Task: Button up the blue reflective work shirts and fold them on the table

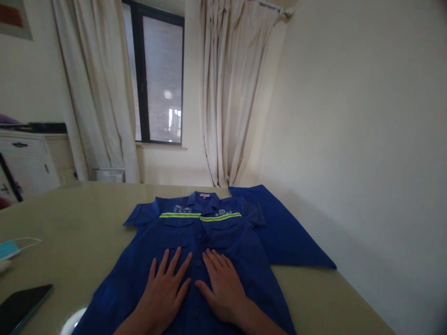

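A blue short-sleeved work shirt (pixel 209 232) with a yellow-green reflective stripe across the chest lies face up and spread flat on a beige table (pixel 70 223), collar pointing away from me. My left hand (pixel 165 291) rests flat on the shirt's lower front, fingers stretched out and apart. My right hand (pixel 221 286) lies flat beside it on the button line, fingers extended and close together. Neither hand holds anything. A second blue cloth (pixel 289 237) lies flat under the shirt's right side, reaching toward the wall.
A dark phone (pixel 21 307) lies at the table's near left edge. A blue face mask (pixel 10 249) sits further left, and a white round object (pixel 71 321) shows by the shirt's hem. Curtains, a window and a white cabinet (pixel 28 163) stand behind the table.
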`<state>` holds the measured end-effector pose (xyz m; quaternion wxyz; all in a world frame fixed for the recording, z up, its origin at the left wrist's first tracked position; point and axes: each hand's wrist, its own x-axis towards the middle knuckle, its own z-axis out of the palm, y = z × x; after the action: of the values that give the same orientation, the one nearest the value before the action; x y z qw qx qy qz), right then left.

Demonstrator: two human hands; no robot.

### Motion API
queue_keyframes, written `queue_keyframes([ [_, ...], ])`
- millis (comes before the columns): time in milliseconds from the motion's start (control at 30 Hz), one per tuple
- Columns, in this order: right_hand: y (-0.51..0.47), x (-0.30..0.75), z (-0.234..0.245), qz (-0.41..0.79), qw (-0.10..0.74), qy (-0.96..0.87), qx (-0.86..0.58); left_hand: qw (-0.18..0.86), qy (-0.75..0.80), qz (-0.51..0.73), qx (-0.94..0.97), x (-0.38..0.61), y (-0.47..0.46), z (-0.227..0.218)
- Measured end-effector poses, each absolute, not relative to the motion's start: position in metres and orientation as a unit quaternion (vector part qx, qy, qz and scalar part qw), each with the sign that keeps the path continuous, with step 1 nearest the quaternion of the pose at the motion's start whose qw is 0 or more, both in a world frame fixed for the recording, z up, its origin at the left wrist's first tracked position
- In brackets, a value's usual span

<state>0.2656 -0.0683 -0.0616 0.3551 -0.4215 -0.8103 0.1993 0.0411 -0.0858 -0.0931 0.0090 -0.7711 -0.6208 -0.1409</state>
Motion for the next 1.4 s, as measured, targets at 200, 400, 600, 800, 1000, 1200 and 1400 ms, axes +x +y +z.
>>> queue_keyframes([
  [200, -0.053, 0.243, -0.022, 0.108, 0.297, -0.776, -0.546, -0.027, -0.613, -0.111, -0.782, 0.051, -0.122, -0.089],
  [400, -0.017, 0.204, -0.036, 0.108, 0.249, -0.708, -0.651, -0.005, -0.644, -0.005, -0.765, 0.070, -0.098, -0.034],
  [600, -0.002, 0.216, -0.060, 0.241, 0.401, -0.664, -0.583, 0.051, -0.689, -0.046, -0.722, 0.088, -0.031, -0.022],
  [800, 0.010, 0.225, -0.070, 0.295, 0.545, -0.578, -0.531, -0.023, -0.578, -0.195, -0.792, 0.078, -0.012, -0.050],
  [1000, 0.016, 0.220, -0.069, 0.334, 0.586, -0.559, -0.481, -0.110, -0.597, -0.215, -0.765, 0.070, -0.002, -0.057],
  [1200, 0.020, 0.224, -0.074, 0.410, 0.596, -0.526, -0.446, -0.142, -0.599, -0.250, -0.747, 0.071, 0.000, -0.057],
  [1400, 0.020, 0.224, -0.074, 0.449, 0.604, -0.501, -0.427, -0.144, -0.605, -0.279, -0.732, 0.071, -0.005, -0.058],
])
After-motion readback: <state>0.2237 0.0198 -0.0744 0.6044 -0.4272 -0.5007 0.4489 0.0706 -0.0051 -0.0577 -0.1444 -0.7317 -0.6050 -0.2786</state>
